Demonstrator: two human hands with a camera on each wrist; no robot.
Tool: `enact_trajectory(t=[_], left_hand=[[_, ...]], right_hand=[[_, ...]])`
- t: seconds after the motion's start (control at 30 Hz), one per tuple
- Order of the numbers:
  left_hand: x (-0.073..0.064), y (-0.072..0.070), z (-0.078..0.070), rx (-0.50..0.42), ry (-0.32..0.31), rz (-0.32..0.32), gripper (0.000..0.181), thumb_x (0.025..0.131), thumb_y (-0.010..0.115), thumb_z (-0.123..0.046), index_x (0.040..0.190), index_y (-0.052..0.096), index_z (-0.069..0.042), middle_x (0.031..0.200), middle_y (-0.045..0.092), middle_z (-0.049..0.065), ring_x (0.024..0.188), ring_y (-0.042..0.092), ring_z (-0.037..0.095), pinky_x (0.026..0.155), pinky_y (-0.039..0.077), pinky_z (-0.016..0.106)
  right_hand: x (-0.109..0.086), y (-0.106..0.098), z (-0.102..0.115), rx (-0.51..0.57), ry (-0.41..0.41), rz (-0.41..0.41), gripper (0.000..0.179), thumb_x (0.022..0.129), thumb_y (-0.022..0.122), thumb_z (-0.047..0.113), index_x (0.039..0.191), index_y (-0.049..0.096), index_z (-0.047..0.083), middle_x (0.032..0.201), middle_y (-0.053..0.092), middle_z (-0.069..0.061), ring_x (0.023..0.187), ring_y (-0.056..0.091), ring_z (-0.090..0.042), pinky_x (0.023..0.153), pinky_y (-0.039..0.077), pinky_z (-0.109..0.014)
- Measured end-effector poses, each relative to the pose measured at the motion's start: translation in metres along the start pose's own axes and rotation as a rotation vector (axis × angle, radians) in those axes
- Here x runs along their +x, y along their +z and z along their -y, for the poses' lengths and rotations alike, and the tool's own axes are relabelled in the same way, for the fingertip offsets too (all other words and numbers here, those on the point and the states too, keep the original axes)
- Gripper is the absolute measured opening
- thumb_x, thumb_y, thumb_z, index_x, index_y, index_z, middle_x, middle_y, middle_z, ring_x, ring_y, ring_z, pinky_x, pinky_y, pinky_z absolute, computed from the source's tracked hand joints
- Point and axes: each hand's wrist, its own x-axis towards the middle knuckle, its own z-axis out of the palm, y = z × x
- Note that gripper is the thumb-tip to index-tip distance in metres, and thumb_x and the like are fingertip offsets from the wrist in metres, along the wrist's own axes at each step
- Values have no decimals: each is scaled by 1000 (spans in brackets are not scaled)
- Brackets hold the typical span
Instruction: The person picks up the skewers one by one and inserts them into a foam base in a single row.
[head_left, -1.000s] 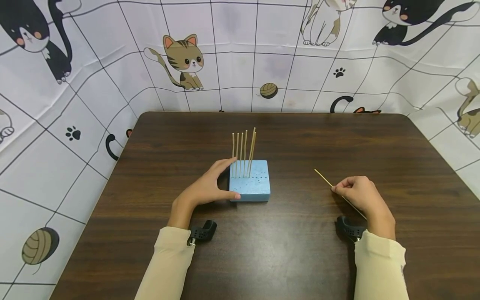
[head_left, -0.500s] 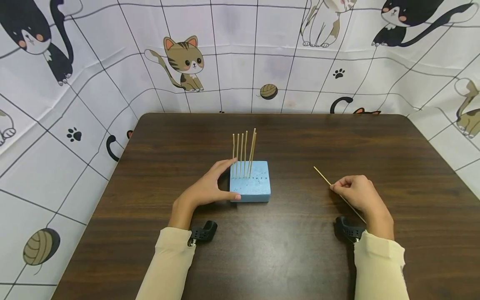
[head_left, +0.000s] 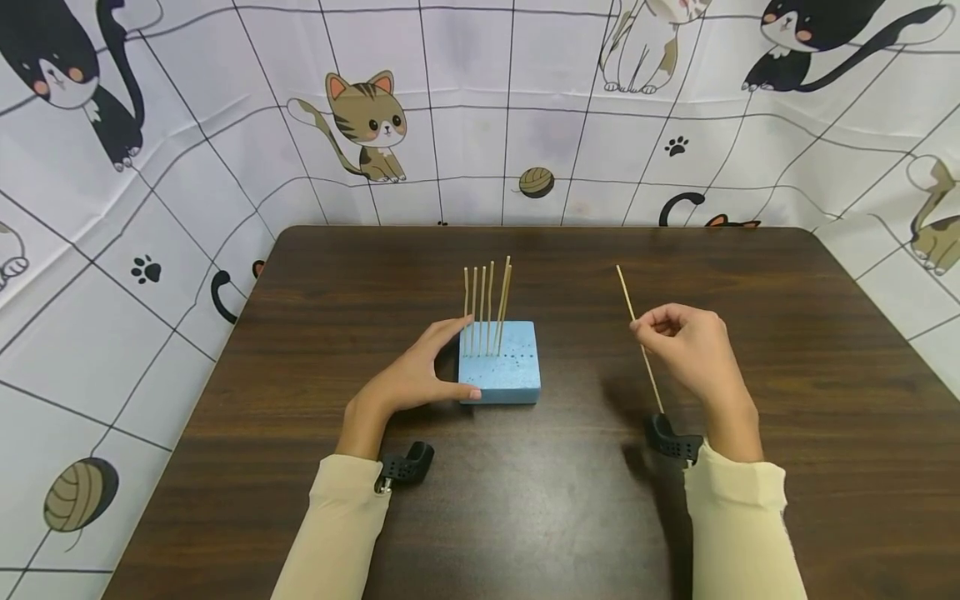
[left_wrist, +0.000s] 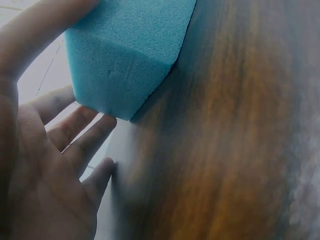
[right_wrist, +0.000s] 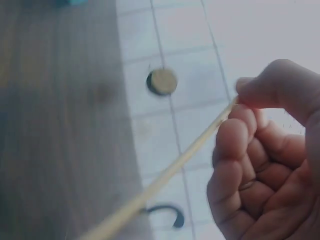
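A light-blue foam block (head_left: 517,380) sits on the table, left of centre, with a row of small holes across its top. Several thin wooden sticks (head_left: 482,304) stand in the left part of that row, the rightmost ones leaning. My left hand (head_left: 416,371) holds the block from its left side, thumb at the front face and index finger toward the back; the left wrist view shows the other fingers spread beside the foam (left_wrist: 117,72). To the right of the block, my right hand (head_left: 697,354) pinches another wooden stick (head_left: 651,377) between thumb and fingertips, its upper end tilted away.
The dark wood table (head_left: 570,517) has its back edge in front of a white cloth (head_left: 465,142) printed with cats and grid lines. A black wrist mount (head_left: 408,462) sits on the left wrist and a second mount (head_left: 671,440) on the right.
My right hand has risen off its spot, moving forward and slightly left with the stick, which has swung to a steeper angle. The left hand and block have stayed put.
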Motion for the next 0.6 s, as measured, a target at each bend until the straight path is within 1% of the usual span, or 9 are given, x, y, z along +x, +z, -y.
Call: enact_trajectory(t=[0.1,0.23,0.33,0.5,0.6], left_hand=[[0,-1,0,-1,-3,-1,105,76,84,-46,159,22,-30,162,17,-2,148,22,28,108,30,65],[-1,-1,-1,-1,3,2,105,76,85,-45,159,22,-30,162,17,-1,148,22,28,109,30,65],[0,-1,0,1,10,2,105,76,84,-46,159,22,-30,162,18,-1,148,23,28,108,30,65],[1,-1,1,5,14,0,105,76,84,-47,158,22,-33,162,18,-1,147,24,29,108,31,65],[1,-1,1,8,15,-2,104,76,84,-46,158,22,-33,162,18,-1,147,24,28,108,31,64]], right_hand=[[7,6,16,50,-49,-51,16,89,71,20,81,71,7,63,63,2,57,53,-6,53,40,-20],[16,17,36,143,-107,-112,12,87,72,15,79,70,5,63,62,5,58,52,-6,54,41,-18],[20,25,49,227,-148,-142,11,87,71,12,79,70,4,65,61,6,59,53,-7,55,41,-18],[25,38,66,352,-214,-203,9,86,71,5,79,69,0,68,61,8,60,53,-6,57,42,-17],[27,46,74,409,-243,-244,8,85,70,1,79,68,-3,70,60,9,61,52,-5,57,43,-16]])
